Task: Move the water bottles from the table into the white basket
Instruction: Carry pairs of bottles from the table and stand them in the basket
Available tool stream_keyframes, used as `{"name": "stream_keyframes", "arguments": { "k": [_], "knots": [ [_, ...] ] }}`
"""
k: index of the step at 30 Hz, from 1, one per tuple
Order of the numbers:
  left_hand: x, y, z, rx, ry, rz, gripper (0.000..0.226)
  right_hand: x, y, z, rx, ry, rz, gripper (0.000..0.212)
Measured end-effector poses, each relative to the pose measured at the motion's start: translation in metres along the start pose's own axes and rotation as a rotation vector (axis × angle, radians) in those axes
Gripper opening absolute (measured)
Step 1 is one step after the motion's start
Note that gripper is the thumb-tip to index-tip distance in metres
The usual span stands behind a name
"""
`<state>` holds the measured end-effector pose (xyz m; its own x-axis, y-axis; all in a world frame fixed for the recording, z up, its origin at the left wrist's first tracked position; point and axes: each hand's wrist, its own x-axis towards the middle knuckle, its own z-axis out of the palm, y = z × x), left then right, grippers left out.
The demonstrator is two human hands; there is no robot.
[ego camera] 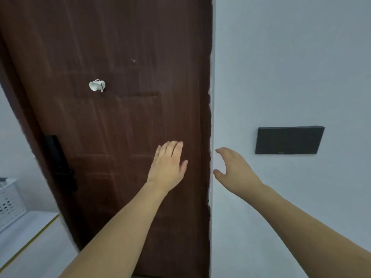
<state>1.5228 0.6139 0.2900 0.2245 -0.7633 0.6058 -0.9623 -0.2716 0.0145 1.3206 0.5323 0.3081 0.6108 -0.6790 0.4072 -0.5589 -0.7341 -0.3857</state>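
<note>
Facing brown door (124,117) | white basket (10,199) far left | hands empty

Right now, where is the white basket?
The white basket sits at the far left edge of the head view, on a white surface, left of the brown door.

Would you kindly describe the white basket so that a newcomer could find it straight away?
Start at the dark brown door and go left past its black lock to the frame's left edge. There the white basket stands on a white tabletop. Its wall of small perforated holes sets it apart from the plain surfaces around it.
</note>
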Motion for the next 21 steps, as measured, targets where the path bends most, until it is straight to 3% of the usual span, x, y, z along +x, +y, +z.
{"name": "stream_keyframes", "arguments": {
  "k": [6,15,21],
  "knots": [
    [-0.006,0.089,-0.009,0.039,-0.001,0.039,0.060,-0.045,0.067,-0.048,-0.052,-0.044,0.018,0.064],
    [-0.035,0.285,-0.005,0.022,-0.011,0.071,0.059,-0.130,0.207,-0.140,-0.070,-0.062,0.001,0.064],
    [-0.031,0.359,0.004,0.018,-0.039,0.063,0.059,-0.162,0.269,-0.176,-0.062,-0.082,0.029,0.065]
  ]
}}
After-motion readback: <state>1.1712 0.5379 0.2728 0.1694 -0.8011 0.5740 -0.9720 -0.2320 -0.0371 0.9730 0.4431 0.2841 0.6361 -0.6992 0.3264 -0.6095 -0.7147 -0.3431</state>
